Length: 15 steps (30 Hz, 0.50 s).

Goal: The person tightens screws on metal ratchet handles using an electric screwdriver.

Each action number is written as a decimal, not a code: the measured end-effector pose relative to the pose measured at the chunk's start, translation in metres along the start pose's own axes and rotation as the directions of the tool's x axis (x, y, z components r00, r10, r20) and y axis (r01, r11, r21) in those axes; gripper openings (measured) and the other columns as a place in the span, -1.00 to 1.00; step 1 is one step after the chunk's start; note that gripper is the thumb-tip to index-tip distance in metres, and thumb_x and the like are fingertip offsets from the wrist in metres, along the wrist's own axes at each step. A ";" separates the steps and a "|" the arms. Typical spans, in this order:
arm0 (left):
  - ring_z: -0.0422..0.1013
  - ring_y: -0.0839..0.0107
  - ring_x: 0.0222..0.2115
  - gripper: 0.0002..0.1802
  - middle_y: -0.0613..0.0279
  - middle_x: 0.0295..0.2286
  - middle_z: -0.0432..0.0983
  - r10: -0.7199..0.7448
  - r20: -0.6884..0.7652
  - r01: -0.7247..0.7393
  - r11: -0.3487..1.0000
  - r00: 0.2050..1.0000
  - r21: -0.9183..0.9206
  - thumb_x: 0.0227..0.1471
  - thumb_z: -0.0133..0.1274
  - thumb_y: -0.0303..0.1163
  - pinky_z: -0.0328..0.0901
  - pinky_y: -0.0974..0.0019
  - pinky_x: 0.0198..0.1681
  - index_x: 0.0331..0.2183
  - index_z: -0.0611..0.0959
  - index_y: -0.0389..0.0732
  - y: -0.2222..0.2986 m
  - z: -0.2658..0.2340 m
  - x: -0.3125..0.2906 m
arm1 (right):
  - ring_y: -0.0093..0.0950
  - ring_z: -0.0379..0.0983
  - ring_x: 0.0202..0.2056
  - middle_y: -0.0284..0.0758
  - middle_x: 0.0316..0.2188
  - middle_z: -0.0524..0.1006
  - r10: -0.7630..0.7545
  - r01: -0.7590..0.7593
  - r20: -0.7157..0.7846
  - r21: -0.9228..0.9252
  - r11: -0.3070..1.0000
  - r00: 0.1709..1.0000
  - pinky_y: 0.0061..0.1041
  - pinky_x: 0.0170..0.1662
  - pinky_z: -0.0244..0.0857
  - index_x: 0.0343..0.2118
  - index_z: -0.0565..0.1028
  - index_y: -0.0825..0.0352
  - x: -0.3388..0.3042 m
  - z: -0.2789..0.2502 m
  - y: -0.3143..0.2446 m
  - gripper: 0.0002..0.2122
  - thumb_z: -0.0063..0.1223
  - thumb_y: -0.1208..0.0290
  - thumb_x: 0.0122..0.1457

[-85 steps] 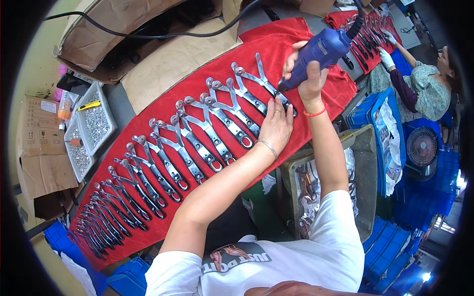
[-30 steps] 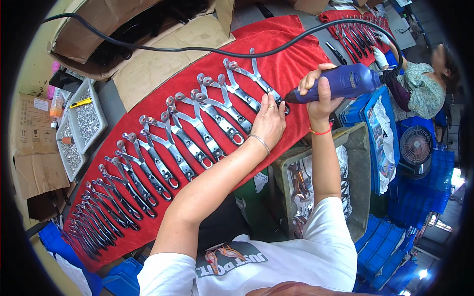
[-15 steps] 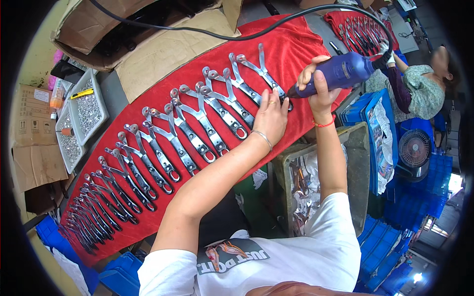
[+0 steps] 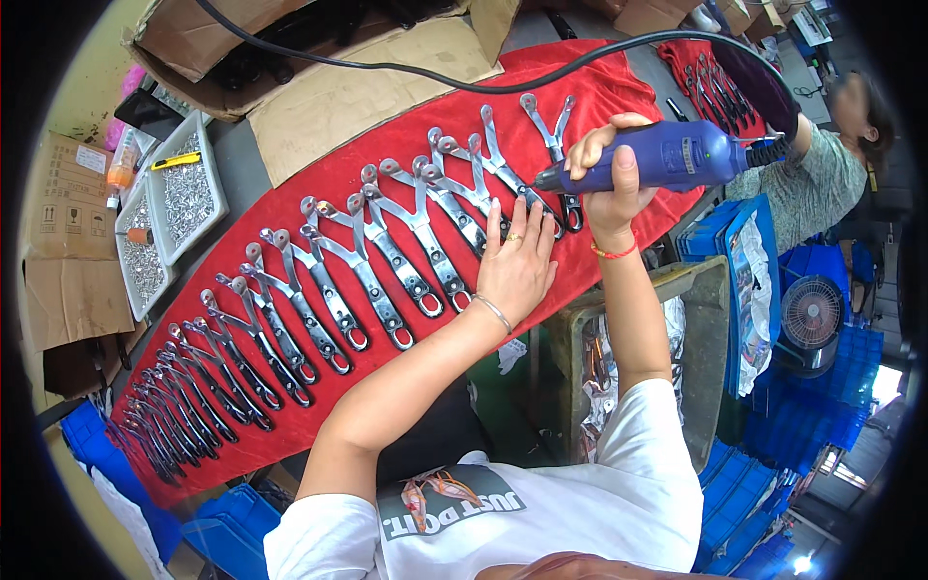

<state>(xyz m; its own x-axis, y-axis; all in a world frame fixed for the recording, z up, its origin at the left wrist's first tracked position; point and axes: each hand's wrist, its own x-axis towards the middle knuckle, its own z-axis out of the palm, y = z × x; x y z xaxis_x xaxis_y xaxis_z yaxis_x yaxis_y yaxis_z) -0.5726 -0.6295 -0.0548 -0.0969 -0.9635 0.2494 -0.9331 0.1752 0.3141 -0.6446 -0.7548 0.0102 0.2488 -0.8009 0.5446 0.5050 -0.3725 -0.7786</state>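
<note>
My right hand [image 4: 613,188] grips a blue electric screwdriver [image 4: 672,155], its dark nose pointing left. The screwdriver's tip is over the dark handle of a Y-shaped metal hand tool [image 4: 505,172] near the right end of a long row. My left hand [image 4: 519,263] lies palm down with fingers stretched over that handle's lower part, partly hiding it. Just to the right is another Y-shaped tool [image 4: 553,135], partly behind my right hand. The other similar tools [image 4: 411,227] lie side by side, with shiny forked arms away from me and dark, holed handles toward me.
The row lies on red cloth [image 4: 604,87]. A black cable [image 4: 435,72] arches over it. At left are white trays [image 4: 220,198] of small metal parts and a cardboard box [image 4: 68,217]. A worn bin [image 4: 710,348] stands below my right arm; a co-worker [image 4: 822,174] is at right.
The screwdriver has moved left from the row's end tool to its neighbour. My left hand has shifted to that neighbour too, fingers more spread. The co-worker's arm has moved.
</note>
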 end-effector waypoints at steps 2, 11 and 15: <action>0.03 0.16 0.17 -0.38 0.10 0.08 0.24 -0.007 0.008 0.007 1.000 1.000 -0.008 -0.09 0.06 -0.11 -0.27 -0.20 0.21 -0.01 0.46 -0.22 0.002 0.000 0.001 | -0.52 0.33 -0.58 -0.28 -0.56 0.37 0.008 -0.008 0.009 -0.010 1.000 1.000 -0.49 -0.47 0.31 -0.12 0.24 0.39 0.000 -0.002 0.001 -0.67 -0.04 0.31 0.15; 0.07 0.16 0.16 -0.35 0.04 0.09 0.23 -0.019 0.014 0.019 1.000 1.000 -0.015 -0.07 0.03 -0.12 -0.24 -0.09 0.24 0.00 0.43 -0.34 0.002 0.004 0.001 | -0.55 0.35 -0.59 -0.32 -0.57 0.39 0.034 -0.036 0.037 0.080 0.996 0.999 -0.56 -0.47 0.31 -0.13 0.25 0.38 0.002 0.000 0.006 -0.71 0.02 0.46 0.12; 0.08 0.14 0.16 -0.35 -0.05 0.08 0.23 0.014 0.049 -0.018 0.996 0.999 0.089 -0.04 0.00 -0.11 -0.23 -0.05 0.25 0.00 0.42 -0.39 0.004 0.006 0.002 | -0.57 0.34 -0.61 -0.32 -0.60 0.38 0.116 -0.121 0.064 0.094 0.988 0.991 -0.58 -0.50 0.31 -0.17 0.27 0.39 0.000 0.005 0.011 -0.73 0.04 0.50 0.10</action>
<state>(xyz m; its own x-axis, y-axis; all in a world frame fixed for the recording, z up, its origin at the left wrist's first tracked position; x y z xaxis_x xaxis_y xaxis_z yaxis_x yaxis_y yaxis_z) -0.5789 -0.6319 -0.0584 -0.1264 -0.9699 0.2083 -0.9583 0.1737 0.2269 -0.6351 -0.7568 0.0038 0.3578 -0.8070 0.4698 0.5466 -0.2269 -0.8061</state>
